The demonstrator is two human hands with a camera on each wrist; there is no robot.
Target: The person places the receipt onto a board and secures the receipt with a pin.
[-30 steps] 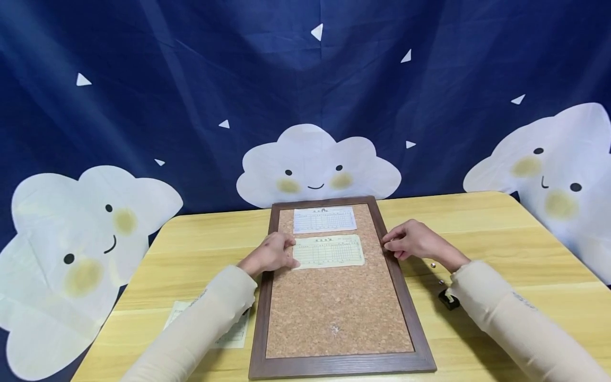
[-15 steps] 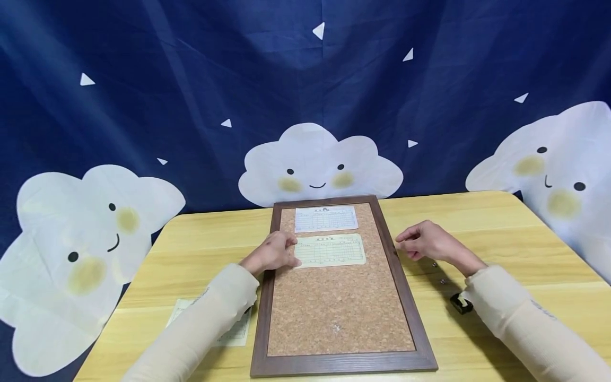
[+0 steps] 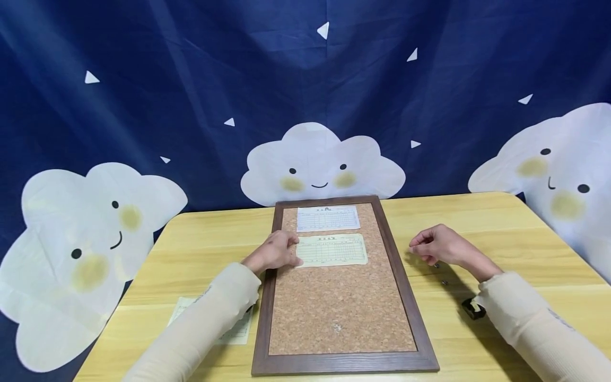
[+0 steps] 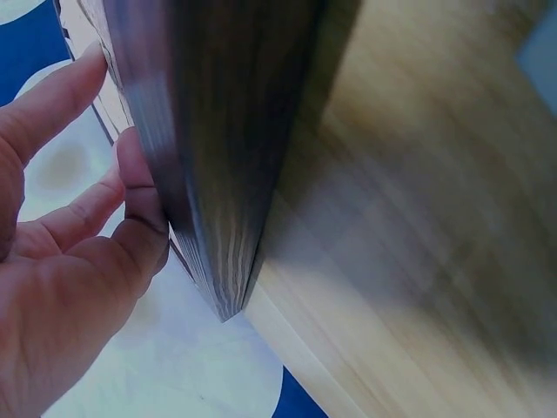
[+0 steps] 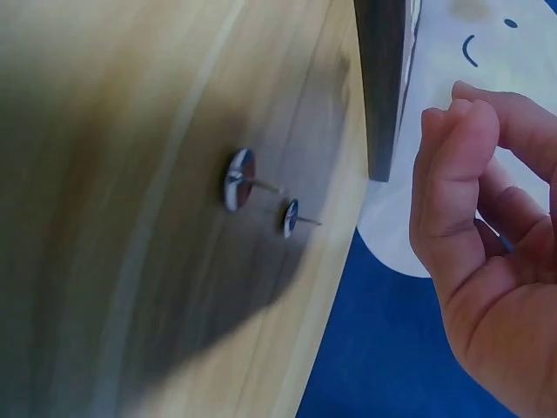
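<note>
We see a yellow slip point(image 3: 333, 250) on the corkboard point(image 3: 343, 307), with one hand at either side.
Head view: the left hand point(image 3: 273, 249), at the slip's nine o'clock, rests spread thumb and finger on its left edge; the right hand point(image 3: 441, 245), at three o'clock, hovers over the table point(image 3: 215, 233) beyond the frame, fingers bent. A white slip point(image 3: 328, 219) lies at twelve o'clock, and we spot more paper point(image 3: 236, 334) at the board's eight o'clock, partly under the left sleeve point(image 3: 205, 313). Left wrist view: we find the hand at nine o'clock, fingers apart beside the dark frame. Right wrist view: the hand sits at three o'clock, fingertips drawn together; we cannot tell whether they grip anything. Two thumbtacks point(image 5: 237, 180) sit points up near the centre.
</note>
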